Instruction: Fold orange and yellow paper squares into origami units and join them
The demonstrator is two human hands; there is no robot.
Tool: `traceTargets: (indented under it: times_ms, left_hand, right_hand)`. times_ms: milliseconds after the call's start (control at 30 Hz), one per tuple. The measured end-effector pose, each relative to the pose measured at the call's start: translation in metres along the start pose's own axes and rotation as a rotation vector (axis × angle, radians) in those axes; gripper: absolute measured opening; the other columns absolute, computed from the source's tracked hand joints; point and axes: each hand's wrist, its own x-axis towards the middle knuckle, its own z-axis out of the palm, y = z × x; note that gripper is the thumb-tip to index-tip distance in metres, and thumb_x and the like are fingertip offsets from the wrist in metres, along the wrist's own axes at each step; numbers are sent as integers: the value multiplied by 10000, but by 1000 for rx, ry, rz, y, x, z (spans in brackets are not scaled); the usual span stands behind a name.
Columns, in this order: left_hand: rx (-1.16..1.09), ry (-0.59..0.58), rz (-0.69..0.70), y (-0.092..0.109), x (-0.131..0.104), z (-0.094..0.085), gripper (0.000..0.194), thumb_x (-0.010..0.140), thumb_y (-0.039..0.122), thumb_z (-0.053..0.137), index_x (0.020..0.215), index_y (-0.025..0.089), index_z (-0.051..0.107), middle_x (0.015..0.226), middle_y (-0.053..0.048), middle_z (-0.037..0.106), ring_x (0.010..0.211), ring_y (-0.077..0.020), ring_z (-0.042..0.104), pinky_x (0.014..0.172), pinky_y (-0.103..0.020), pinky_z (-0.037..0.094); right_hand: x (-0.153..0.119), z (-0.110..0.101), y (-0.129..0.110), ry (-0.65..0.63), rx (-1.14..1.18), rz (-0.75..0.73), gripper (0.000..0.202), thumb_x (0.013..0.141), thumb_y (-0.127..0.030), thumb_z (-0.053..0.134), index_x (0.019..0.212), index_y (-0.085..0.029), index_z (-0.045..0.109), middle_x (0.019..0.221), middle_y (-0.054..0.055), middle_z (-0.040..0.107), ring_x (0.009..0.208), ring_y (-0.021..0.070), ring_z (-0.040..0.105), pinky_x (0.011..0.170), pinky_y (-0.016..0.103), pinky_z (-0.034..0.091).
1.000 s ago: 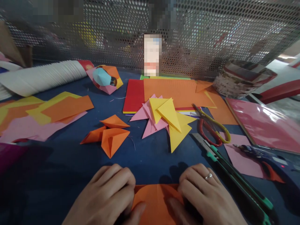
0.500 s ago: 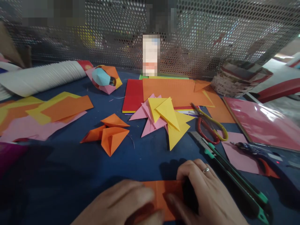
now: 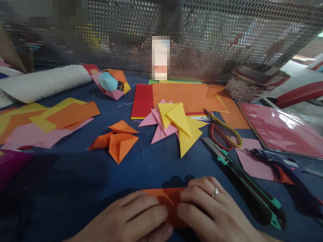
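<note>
Both my hands on one folded orange paper (image 3: 173, 203), bottom centre, flat on the dark blue table (image 3: 151, 169). Left hand (image 3: 131, 215) covers its left part, fingers bent over it; right hand (image 3: 208, 206), ring on one finger, covers the right part. Hands close together, slim gap between, orange showing there. Pinched or only pressed down: can't tell, undersides hidden.

Just right of my right hand: green-and-black cutter (image 3: 248, 185), slanting, blade end away from me. Past it, pink square (image 3: 248, 168) with a dark blue glue gun (image 3: 280, 158) partly over it, small red light showing. Scissors (image 3: 222, 134), red and yellow handles, near the cutter blade.

Ahead of my hands: folded orange pieces (image 3: 123, 144) to the left, yellow triangles (image 3: 183, 121) overlapping pink triangles (image 3: 157, 129) at centre. Loose yellow, orange and pink sheets (image 3: 70, 116) at far left.

Behind: red sheet (image 3: 142, 101) partly under a large orange sheet (image 3: 185, 97), multicoloured paper ball (image 3: 111, 84), nested white cups (image 3: 55, 80), woven basket (image 3: 249, 85). Perforated panel (image 3: 121, 40) at the back.
</note>
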Motion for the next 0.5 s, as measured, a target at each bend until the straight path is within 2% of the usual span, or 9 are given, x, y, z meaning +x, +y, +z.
traceTargets:
  times_ms: [100, 200, 267, 433, 500]
  left_hand:
    - [47, 104, 81, -1, 0, 2, 333, 1004, 170, 320, 893, 224, 629, 837, 80, 699, 790, -74, 657, 869, -165, 471]
    - [58, 172, 111, 0, -4, 5, 292, 977, 136, 379, 847, 219, 627, 794, 77, 698, 776, -78, 648, 890, -174, 451]
    - [79, 195, 126, 0, -6, 5, 259, 958, 119, 413, 861, 216, 632, 822, 70, 712, 792, -83, 649, 901, -182, 448]
    - [112, 152, 158, -1, -9, -2, 278, 969, 128, 384, 986, 215, 648, 932, 56, 734, 844, -93, 659, 890, -188, 470]
    - [119, 138, 171, 0, -10, -5, 276, 966, 135, 384, 1001, 213, 647, 947, 48, 735, 858, -97, 663, 888, -189, 481]
  right_hand:
    - [3, -1, -2, -9, -26, -66, 388, 1006, -144, 320, 777, -212, 627, 801, -24, 671, 770, 119, 577, 719, 287, 372]
    - [3, -3, -3, 27, -51, -182, 321, 982, -129, 415, 772, -207, 646, 785, -60, 688, 765, 95, 596, 780, 275, 385]
    - [2, -5, -3, 13, -63, -245, 326, 987, -131, 407, 794, -201, 661, 791, -65, 696, 790, 86, 608, 837, 261, 390]
    - [-1, -12, -6, -23, -107, -310, 362, 994, -86, 331, 966, -191, 676, 857, -21, 707, 878, 73, 615, 1004, 234, 331]
    - [-1, -14, -7, -36, -111, -320, 366, 999, -96, 318, 956, -174, 674, 848, -12, 703, 874, 78, 614, 1040, 231, 307]
